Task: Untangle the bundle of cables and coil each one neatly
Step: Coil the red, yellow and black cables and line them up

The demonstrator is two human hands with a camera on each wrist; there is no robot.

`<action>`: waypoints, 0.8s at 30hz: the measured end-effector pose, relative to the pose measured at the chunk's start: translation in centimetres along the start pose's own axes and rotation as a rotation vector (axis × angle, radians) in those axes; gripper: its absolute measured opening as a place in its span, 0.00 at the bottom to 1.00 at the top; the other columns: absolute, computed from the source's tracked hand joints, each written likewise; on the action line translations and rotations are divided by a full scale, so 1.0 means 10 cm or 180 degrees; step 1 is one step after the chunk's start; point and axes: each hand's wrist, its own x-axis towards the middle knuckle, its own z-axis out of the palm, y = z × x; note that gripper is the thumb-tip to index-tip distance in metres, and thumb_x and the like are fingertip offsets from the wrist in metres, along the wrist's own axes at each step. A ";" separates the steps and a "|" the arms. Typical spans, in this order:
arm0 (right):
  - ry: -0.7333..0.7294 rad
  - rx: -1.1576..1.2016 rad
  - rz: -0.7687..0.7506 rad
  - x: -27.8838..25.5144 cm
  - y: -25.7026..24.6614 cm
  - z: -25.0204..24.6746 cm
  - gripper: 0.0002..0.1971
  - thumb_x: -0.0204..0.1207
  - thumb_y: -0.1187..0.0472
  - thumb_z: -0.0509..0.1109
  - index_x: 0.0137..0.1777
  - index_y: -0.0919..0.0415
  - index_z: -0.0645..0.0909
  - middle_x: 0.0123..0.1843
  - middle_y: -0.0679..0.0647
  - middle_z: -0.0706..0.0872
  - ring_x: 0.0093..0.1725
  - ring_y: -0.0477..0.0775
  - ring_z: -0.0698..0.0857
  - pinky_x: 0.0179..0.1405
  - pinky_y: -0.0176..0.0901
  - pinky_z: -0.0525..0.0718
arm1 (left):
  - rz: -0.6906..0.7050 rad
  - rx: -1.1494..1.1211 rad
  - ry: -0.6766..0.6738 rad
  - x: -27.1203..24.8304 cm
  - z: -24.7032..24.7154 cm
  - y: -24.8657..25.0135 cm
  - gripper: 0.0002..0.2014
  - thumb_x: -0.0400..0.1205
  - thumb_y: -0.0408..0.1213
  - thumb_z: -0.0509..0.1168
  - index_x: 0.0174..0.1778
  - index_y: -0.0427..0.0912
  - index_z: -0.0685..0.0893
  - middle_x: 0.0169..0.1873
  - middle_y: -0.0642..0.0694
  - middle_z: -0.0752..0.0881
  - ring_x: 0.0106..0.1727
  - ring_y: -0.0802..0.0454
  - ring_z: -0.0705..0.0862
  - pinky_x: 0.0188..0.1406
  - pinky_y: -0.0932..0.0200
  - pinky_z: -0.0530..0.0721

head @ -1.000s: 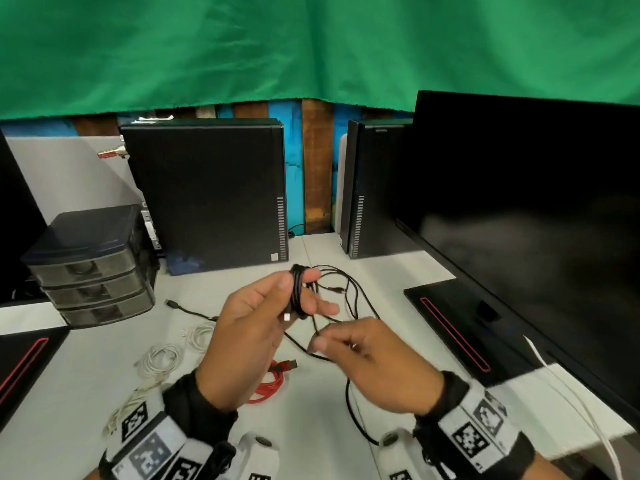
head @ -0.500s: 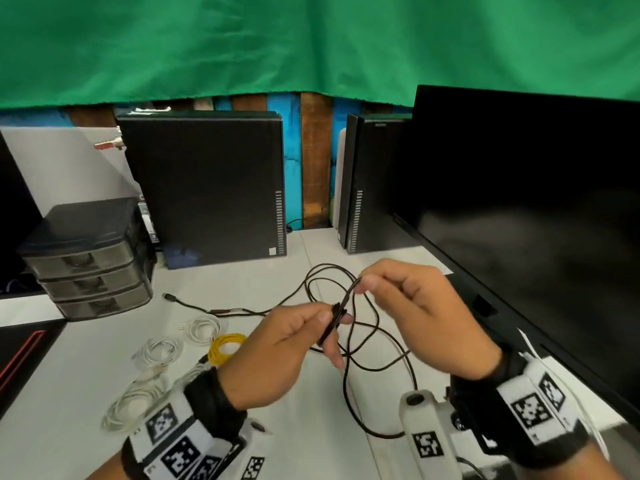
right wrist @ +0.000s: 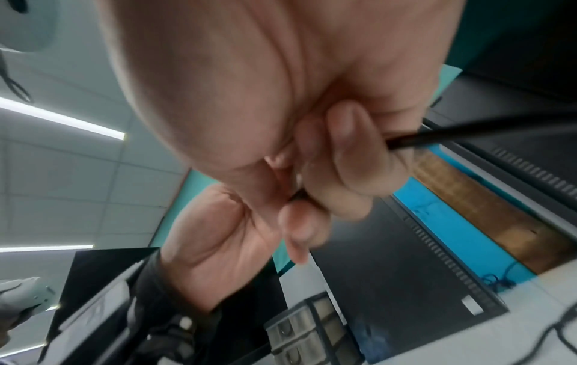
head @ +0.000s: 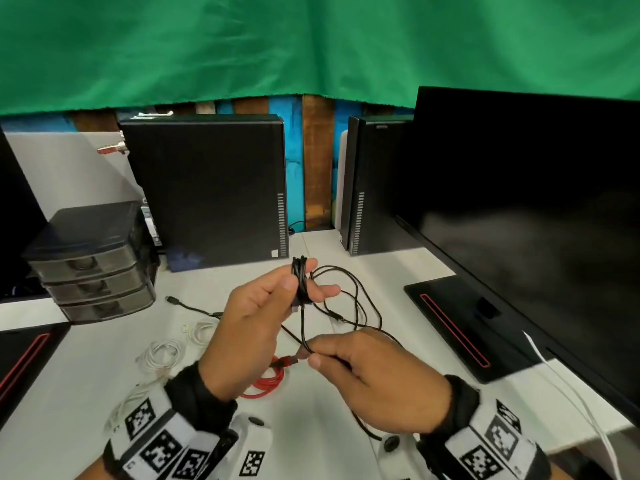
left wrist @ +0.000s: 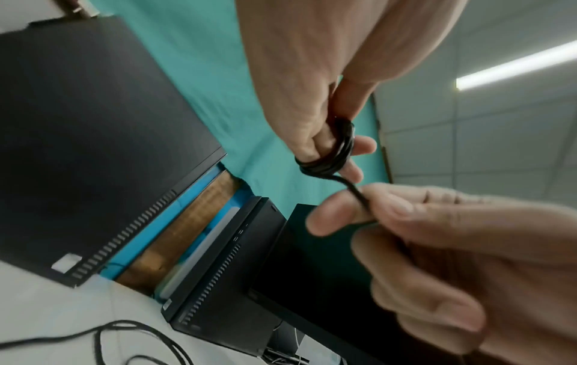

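Nearest, the right hand is pinching the black cable between thumb and forefinger, feeding it up to the left hand, whose fingers are gripping the wound loops above the desk. Beyond, slack is trailing in loose loops that could snag or knot if pulled hard, and loops could slip off the fingertips. The cable's far end is hard to trace.

no readable text, only square coded markers on wristbands
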 end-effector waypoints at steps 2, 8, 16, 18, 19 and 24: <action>-0.0140 -0.0206 -0.0052 -0.06 -0.04 -0.06 0.13 0.90 0.53 0.57 0.55 0.55 0.82 0.26 0.46 0.72 0.29 0.48 0.75 0.34 0.43 0.74 | 0.0014 -0.0003 -0.0107 -0.02 0.05 -0.02 0.17 0.86 0.41 0.55 0.50 0.45 0.91 0.62 0.52 0.90 0.67 0.47 0.86 0.74 0.50 0.78; -0.0180 -0.0632 -0.0001 -0.08 -0.10 -0.10 0.11 0.90 0.52 0.55 0.52 0.52 0.78 0.25 0.47 0.70 0.27 0.50 0.72 0.36 0.49 0.77 | -0.0254 -0.1155 -0.0127 -0.03 0.09 0.10 0.17 0.82 0.38 0.58 0.55 0.41 0.92 0.59 0.37 0.90 0.65 0.41 0.87 0.72 0.56 0.79; -0.0006 -0.0264 -0.0201 -0.22 -0.24 -0.35 0.15 0.89 0.50 0.56 0.47 0.55 0.80 0.26 0.49 0.73 0.30 0.54 0.75 0.32 0.44 0.75 | 0.0117 0.0256 -0.0401 -0.04 0.04 0.06 0.17 0.87 0.40 0.54 0.50 0.39 0.89 0.58 0.51 0.91 0.66 0.53 0.86 0.70 0.64 0.77; 0.0065 -0.0160 -0.0230 -0.25 -0.25 -0.40 0.13 0.89 0.52 0.58 0.48 0.54 0.81 0.26 0.45 0.74 0.29 0.53 0.75 0.36 0.45 0.80 | 0.0284 0.0818 -0.0540 -0.08 0.07 0.01 0.16 0.89 0.40 0.54 0.56 0.41 0.87 0.55 0.53 0.92 0.65 0.58 0.86 0.67 0.71 0.76; 0.0147 -0.0111 -0.0251 -0.26 -0.25 -0.43 0.12 0.89 0.53 0.59 0.48 0.53 0.81 0.27 0.43 0.75 0.29 0.52 0.76 0.38 0.45 0.82 | 0.0348 0.1009 -0.0591 -0.10 0.08 -0.02 0.16 0.89 0.40 0.54 0.60 0.42 0.86 0.54 0.53 0.91 0.63 0.58 0.87 0.65 0.70 0.77; 0.1193 0.0367 -0.0252 -0.23 -0.07 -0.62 0.08 0.84 0.58 0.70 0.45 0.52 0.88 0.33 0.50 0.86 0.32 0.53 0.83 0.33 0.45 0.82 | 0.0067 0.0861 -0.1110 -0.13 0.10 0.01 0.18 0.90 0.39 0.52 0.49 0.40 0.87 0.41 0.48 0.91 0.52 0.49 0.90 0.64 0.62 0.78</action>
